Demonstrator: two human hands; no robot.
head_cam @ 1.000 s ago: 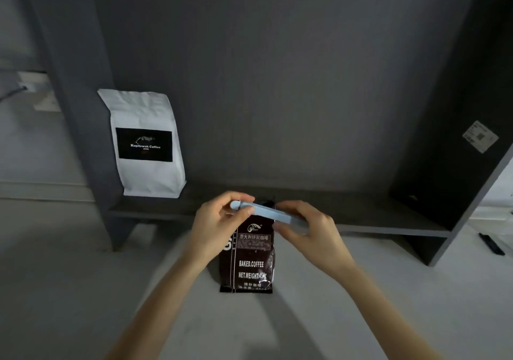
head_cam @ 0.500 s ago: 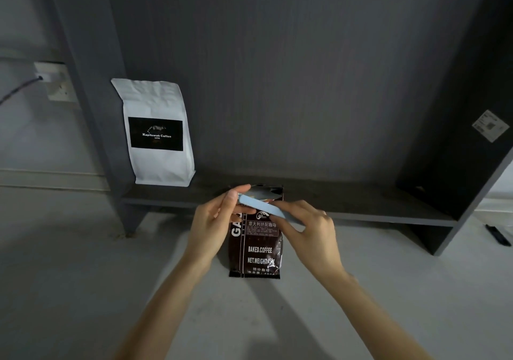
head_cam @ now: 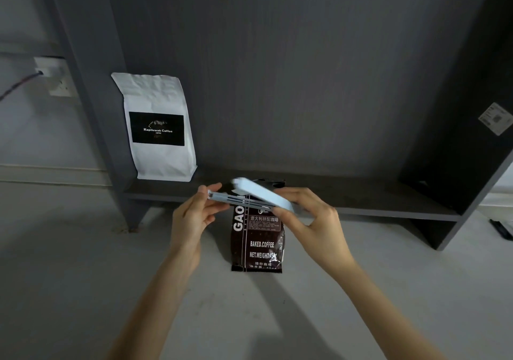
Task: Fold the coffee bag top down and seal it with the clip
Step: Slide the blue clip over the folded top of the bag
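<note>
A dark brown coffee bag point(head_cam: 258, 244) with white lettering stands upright on the pale floor, just in front of the shelf. A long light-blue clip point(head_cam: 259, 194) is spread open like a V across the bag's top, its two arms parted at the left and joined at the right. My left hand point(head_cam: 194, 215) pinches the free end of the lower arm. My right hand point(head_cam: 313, 218) grips the hinged end, fingers over the upper arm. The bag's top edge shows dark behind the clip.
A white coffee bag point(head_cam: 158, 129) with a black label stands on the low dark shelf point(head_cam: 361, 201) at the left. The shelf's dark back panel rises behind. A wall socket point(head_cam: 54, 77) with a cable sits at far left. A dark object point(head_cam: 501, 229) lies on the floor at far right.
The clip's two arms have swung apart; one second ago it looked like a single closed bar. Both hands stay on its ends above the bag. The camera view has shifted slightly.
</note>
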